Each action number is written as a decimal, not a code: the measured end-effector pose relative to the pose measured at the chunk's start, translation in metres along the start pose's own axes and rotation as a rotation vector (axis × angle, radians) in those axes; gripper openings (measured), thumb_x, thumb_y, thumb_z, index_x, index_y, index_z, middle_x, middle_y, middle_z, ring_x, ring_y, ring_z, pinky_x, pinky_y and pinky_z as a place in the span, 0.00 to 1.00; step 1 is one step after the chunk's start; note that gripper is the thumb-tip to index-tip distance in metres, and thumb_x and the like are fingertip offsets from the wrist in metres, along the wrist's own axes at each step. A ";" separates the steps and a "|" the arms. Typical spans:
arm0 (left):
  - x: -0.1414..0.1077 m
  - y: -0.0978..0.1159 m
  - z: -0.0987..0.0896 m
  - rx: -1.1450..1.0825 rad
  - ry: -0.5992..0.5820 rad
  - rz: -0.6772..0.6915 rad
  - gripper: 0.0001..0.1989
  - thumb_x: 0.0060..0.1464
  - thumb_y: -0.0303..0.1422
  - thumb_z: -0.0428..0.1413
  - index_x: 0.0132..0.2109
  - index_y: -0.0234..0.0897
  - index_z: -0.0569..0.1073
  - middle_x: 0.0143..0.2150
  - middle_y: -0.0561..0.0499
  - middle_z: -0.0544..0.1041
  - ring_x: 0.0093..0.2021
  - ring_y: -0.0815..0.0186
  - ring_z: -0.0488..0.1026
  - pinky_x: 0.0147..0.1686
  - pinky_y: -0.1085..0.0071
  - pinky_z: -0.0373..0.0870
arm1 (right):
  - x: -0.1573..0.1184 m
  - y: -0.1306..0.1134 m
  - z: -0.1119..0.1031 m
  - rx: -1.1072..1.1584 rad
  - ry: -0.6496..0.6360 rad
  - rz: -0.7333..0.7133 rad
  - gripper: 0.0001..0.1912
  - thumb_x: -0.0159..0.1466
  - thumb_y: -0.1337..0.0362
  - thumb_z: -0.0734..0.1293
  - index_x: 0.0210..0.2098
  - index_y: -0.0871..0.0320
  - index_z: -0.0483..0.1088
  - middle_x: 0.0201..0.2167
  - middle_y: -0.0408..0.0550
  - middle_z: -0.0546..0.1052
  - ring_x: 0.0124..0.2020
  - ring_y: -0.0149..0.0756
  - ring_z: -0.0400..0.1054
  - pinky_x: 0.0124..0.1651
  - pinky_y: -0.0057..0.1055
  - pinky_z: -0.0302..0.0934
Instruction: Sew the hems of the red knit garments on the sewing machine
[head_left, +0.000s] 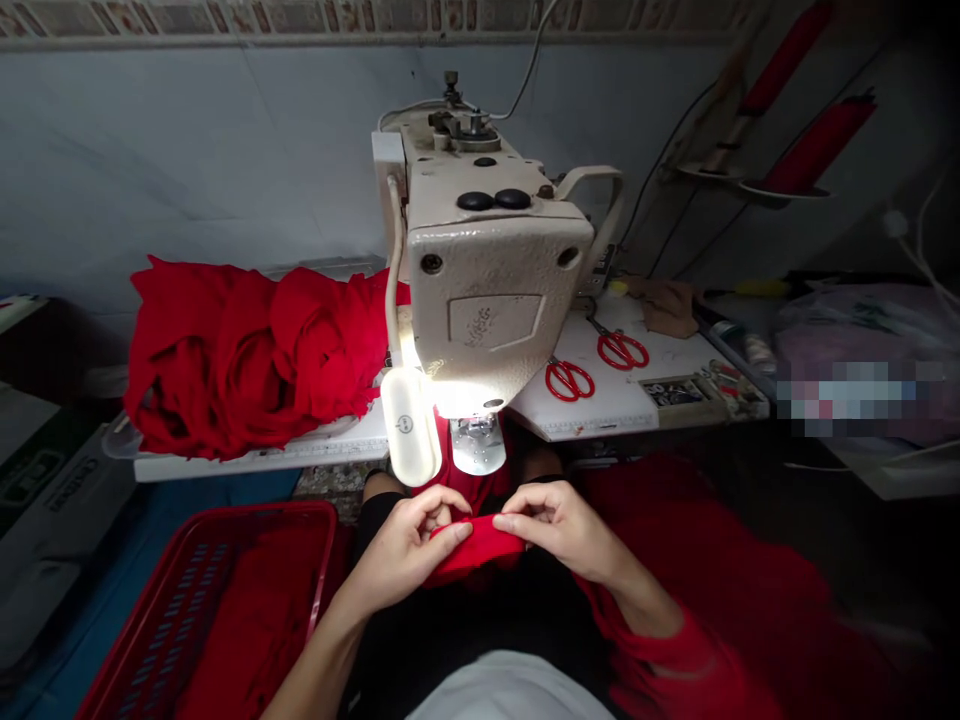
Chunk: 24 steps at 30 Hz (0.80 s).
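Lengthwise left-to-right, red cloth point(484, 544) between fingers point(453, 537).

Basket point(328, 540) cut off by btm edge; upper thread spool point(791, 55) clipped at top. Plastic bag point(840, 330) partly pixelated, details unreadable. Red cloth point(480, 547) partly hidden by L hand point(409, 540) + R hand point(559, 522). Surface point(619, 395) ruler marks point(607, 423) too small to read. R-side fabric point(720, 560) dark, blurred.

Two red-handled scissors point(622, 350), patterned tile border point(300, 17)
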<state>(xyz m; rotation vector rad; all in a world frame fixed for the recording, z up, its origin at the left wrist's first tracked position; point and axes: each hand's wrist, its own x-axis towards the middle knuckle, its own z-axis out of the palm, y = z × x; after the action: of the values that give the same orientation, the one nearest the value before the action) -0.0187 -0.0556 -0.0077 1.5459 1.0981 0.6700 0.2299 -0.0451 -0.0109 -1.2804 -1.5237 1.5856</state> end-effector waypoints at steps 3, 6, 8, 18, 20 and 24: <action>0.000 -0.004 -0.001 0.052 0.122 0.076 0.14 0.66 0.38 0.57 0.54 0.38 0.80 0.30 0.53 0.73 0.29 0.68 0.67 0.31 0.74 0.64 | 0.003 -0.006 0.004 0.068 0.043 -0.019 0.17 0.62 0.51 0.74 0.31 0.62 0.79 0.24 0.45 0.77 0.26 0.33 0.66 0.29 0.28 0.59; 0.001 -0.007 -0.005 0.222 0.162 0.261 0.13 0.69 0.33 0.55 0.52 0.38 0.82 0.35 0.47 0.79 0.34 0.65 0.74 0.36 0.72 0.68 | 0.001 -0.018 0.008 -0.045 0.112 -0.134 0.15 0.65 0.54 0.72 0.30 0.60 0.79 0.26 0.46 0.77 0.27 0.34 0.68 0.30 0.29 0.59; 0.002 -0.007 -0.007 0.330 0.164 0.364 0.14 0.70 0.31 0.52 0.54 0.35 0.81 0.36 0.45 0.79 0.33 0.64 0.75 0.36 0.71 0.68 | -0.002 -0.027 0.010 -0.180 0.189 -0.249 0.13 0.67 0.57 0.71 0.29 0.58 0.79 0.25 0.46 0.77 0.27 0.34 0.67 0.31 0.30 0.59; 0.012 0.012 0.000 0.122 0.263 0.238 0.14 0.70 0.33 0.51 0.41 0.36 0.80 0.39 0.47 0.84 0.39 0.60 0.80 0.44 0.69 0.71 | 0.003 -0.036 0.008 -0.281 0.404 -0.415 0.12 0.67 0.60 0.71 0.27 0.57 0.77 0.23 0.44 0.73 0.25 0.34 0.65 0.31 0.32 0.59; 0.016 0.018 0.000 0.048 0.248 0.183 0.14 0.69 0.35 0.52 0.40 0.36 0.81 0.38 0.48 0.84 0.39 0.60 0.80 0.43 0.70 0.72 | 0.007 -0.034 0.006 -0.223 0.409 -0.382 0.12 0.66 0.59 0.71 0.28 0.57 0.78 0.24 0.45 0.75 0.26 0.34 0.66 0.31 0.32 0.59; 0.022 0.023 -0.002 0.050 0.331 0.111 0.13 0.65 0.39 0.57 0.39 0.36 0.82 0.38 0.49 0.84 0.41 0.58 0.79 0.45 0.69 0.71 | 0.016 -0.030 0.003 -0.071 0.401 -0.283 0.15 0.64 0.55 0.72 0.28 0.59 0.78 0.23 0.46 0.77 0.26 0.35 0.67 0.30 0.31 0.61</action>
<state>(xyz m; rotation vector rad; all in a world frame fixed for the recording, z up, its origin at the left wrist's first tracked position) -0.0045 -0.0350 0.0115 1.5830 1.2869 1.0079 0.2152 -0.0265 0.0134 -1.2636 -1.4358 1.0324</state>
